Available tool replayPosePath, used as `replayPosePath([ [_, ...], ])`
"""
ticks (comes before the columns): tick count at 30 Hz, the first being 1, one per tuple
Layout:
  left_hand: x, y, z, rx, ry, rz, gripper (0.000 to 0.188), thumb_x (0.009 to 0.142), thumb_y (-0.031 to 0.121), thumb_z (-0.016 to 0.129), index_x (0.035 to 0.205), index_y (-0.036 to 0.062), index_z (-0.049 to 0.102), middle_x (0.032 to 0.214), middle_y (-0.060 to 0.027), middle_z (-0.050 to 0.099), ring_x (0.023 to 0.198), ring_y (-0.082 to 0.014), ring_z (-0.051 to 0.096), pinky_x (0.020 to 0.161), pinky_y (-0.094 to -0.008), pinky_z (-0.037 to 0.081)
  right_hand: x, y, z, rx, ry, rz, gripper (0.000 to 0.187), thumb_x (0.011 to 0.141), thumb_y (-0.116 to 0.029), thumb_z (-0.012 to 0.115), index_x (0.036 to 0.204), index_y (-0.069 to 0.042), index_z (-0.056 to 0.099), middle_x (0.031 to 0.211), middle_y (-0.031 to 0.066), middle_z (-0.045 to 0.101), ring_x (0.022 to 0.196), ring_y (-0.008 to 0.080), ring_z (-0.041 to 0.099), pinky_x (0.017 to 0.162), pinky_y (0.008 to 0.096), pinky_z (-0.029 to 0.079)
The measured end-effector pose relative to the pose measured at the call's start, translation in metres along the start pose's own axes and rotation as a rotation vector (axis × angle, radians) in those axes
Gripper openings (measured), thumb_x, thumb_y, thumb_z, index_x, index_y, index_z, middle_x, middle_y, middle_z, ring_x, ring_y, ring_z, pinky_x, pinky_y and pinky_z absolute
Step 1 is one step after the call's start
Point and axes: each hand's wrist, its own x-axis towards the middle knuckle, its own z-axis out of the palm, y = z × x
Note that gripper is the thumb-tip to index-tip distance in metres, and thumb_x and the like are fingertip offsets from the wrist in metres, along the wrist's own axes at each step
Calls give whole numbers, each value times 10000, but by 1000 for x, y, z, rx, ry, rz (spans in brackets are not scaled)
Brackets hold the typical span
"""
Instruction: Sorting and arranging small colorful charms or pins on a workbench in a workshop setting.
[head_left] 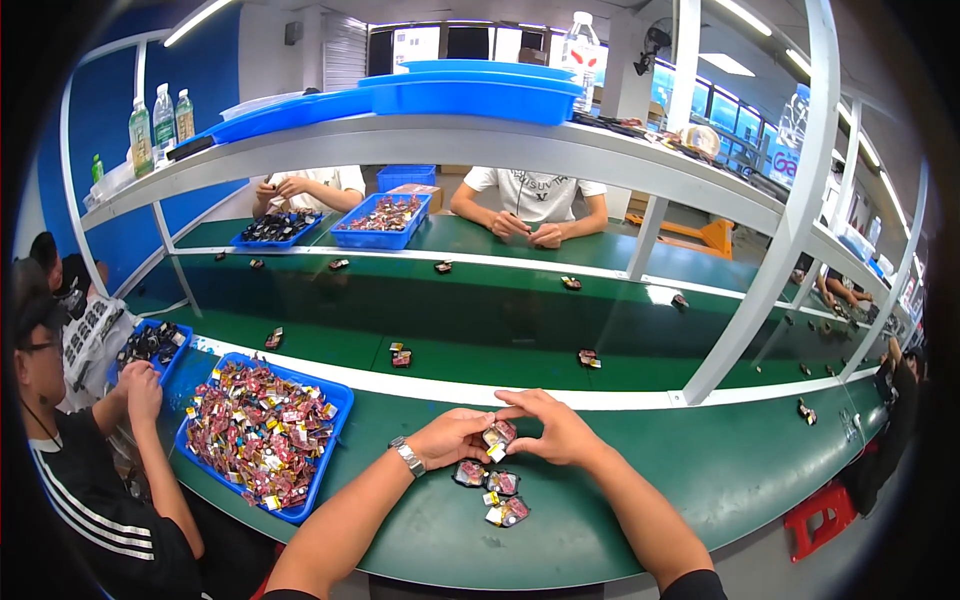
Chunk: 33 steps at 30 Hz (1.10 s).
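Observation:
Between the thumb and fingers of my left hand (450, 438) is a small electronic part (498, 436), reddish with a white and yellow tag at its lower end. My right hand (560, 430) is at its right side, thumb by the part's edge and forefinger reaching over the top, fingers apart. Just below my hands, three similar parts lie close together on the green bench: a dark-edged one (469, 473), one beside it (503, 484), and a lower one (508, 512) with a white and yellow tag. Their finer details are too small to make out.
A blue tray (345, 400) heaped with reddish parts stands left of my forearm. Beyond a white rail (450, 393), loose parts (401, 356) lie spaced along a green belt (480, 340). A co-worker (90, 470) sits at left; others work opposite. A shelf (450, 140) crosses overhead.

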Motion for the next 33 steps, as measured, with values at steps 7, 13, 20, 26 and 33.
replayPosePath([
  [7, 2, 3, 14, 35, 64, 115, 381, 1014, 181, 500, 1356, 15, 479, 1219, -105, 601, 1111, -199, 613, 942, -372, 532, -16, 12, 16, -64, 246, -61, 539, 798, -31, 678, 1319, -115, 565, 1284, 102, 579, 1190, 302, 525, 1028, 394, 423],
  [13, 2, 1, 13, -17, 133, 153, 346, 983, 106, 541, 1314, 10, 506, 1211, -114, 603, 1130, -224, 606, 991, -412, 520, -12, 6, 26, -220, 362, -126, 274, 781, -66, 715, 1049, -87, 665, 1214, 74, 597, 1102, 289, 563, 939, 389, 478],
  [20, 3, -2, 13, 19, 143, 173, 320, 972, 92, 556, 1280, 11, 529, 1190, -114, 611, 1099, -213, 619, 970, -391, 528, -11, 15, 18, -241, 258, -186, 197, 751, -68, 742, 918, -88, 640, 1257, 97, 555, 1154, 319, 529, 962, 409, 462],
  [26, 7, -6, 14, 84, 148, 205, 317, 975, 96, 554, 1280, 15, 529, 1195, -108, 610, 1098, -205, 618, 960, -378, 527, -12, 16, 17, -208, 207, -160, 161, 785, -88, 728, 941, -103, 691, 1279, 102, 549, 1193, 314, 505, 983, 405, 451],
  [33, 3, -2, 16, 93, 59, 212, 384, 948, 38, 571, 1320, 14, 484, 1238, -112, 594, 1131, -203, 600, 976, -369, 513, -12, 13, 21, -141, 209, -75, 95, 856, -126, 666, 923, -66, 696, 1297, 116, 542, 1209, 305, 496, 1015, 403, 422],
])
